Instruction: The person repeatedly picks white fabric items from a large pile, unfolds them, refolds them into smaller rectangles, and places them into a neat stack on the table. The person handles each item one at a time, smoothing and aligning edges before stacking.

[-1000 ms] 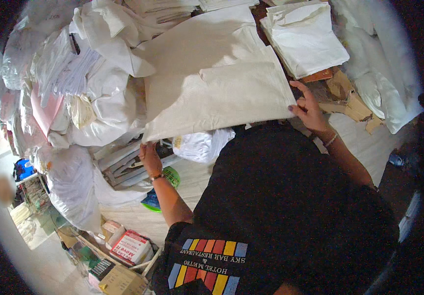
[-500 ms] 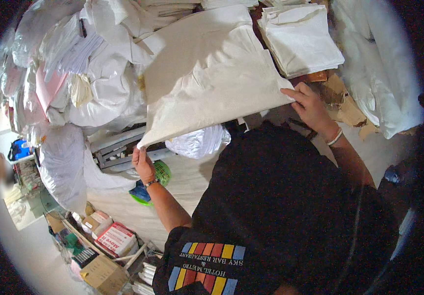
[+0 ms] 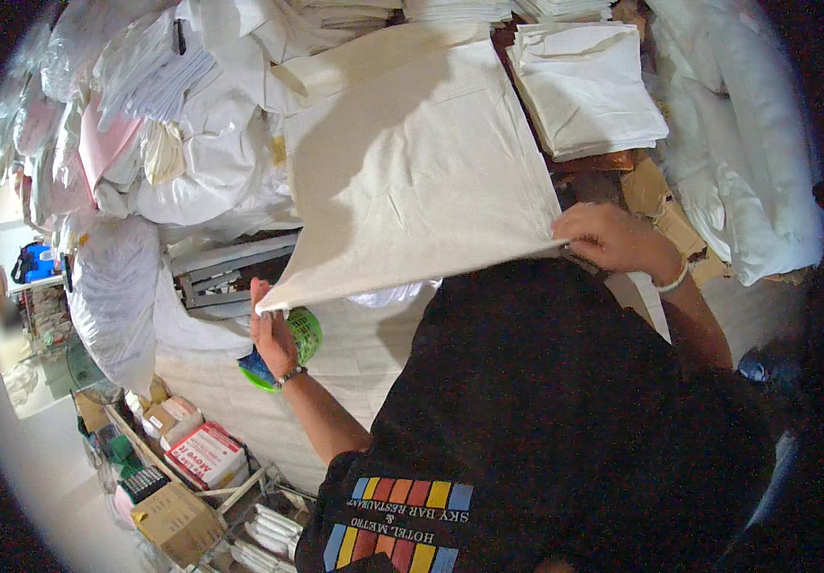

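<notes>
A large cream-white cloth (image 3: pixel 422 153) lies spread in front of me, its near edge lifted and stretched between my two hands. My left hand (image 3: pixel 274 334) pinches the near left corner, over a green basket (image 3: pixel 305 336) on the floor. The near right corner is gripped by my right hand (image 3: pixel 612 239), close to my body. Creases run across the middle of the cloth, and a shadow falls over its left part. Under its far portion, the surface bearing it is hidden.
Folded white cloths (image 3: pixel 589 91) are stacked at the far right, beside torn cardboard (image 3: pixel 665 210). Plastic-wrapped linens (image 3: pixel 145 95) pile up on the left. A grey metal frame (image 3: pixel 235 277) shows below the cloth. Cardboard boxes (image 3: pixel 178 520) stand at the lower left.
Both hands have moved nearer to my body, drawing the cloth's near edge with them. The cloth now lies flatter, and the white bundle beneath it is mostly covered.
</notes>
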Tool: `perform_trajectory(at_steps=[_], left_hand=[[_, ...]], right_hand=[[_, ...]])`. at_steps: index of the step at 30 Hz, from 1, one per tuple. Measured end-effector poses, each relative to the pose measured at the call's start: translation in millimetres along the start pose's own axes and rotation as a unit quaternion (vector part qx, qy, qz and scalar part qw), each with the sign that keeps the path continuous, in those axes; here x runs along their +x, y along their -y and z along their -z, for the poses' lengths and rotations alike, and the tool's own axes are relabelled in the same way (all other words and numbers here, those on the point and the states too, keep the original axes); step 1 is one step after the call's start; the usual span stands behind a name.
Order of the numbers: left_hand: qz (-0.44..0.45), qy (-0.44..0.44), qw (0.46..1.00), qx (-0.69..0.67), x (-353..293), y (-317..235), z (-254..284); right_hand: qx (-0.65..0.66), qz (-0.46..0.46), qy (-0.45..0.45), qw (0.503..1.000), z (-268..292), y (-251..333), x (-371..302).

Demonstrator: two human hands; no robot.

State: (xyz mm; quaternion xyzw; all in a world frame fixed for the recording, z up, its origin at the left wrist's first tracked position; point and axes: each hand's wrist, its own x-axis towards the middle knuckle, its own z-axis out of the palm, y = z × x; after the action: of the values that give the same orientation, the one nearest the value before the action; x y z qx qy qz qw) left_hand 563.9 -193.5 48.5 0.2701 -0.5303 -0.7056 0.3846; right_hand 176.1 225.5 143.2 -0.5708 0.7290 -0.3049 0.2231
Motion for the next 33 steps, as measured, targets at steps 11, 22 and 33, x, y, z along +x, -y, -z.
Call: perform_trajectory(at_steps=[11,22,33], left_hand=[[-0.006,-0.023,0.987,0.156,213,60,-56],[-0.16,-0.028,0.842,0.514,304,125,-109],[-0.291,0.026,0.734,0.612,330,147,-138]], right_hand=[[-0.156,-0.117,-0.258,0.946,34,-121,171],[-0.324,-0.282,-0.204,0.88,22,-165,256],[-0.373,-0.205,-0.328,0.844,-21,-154,259]])
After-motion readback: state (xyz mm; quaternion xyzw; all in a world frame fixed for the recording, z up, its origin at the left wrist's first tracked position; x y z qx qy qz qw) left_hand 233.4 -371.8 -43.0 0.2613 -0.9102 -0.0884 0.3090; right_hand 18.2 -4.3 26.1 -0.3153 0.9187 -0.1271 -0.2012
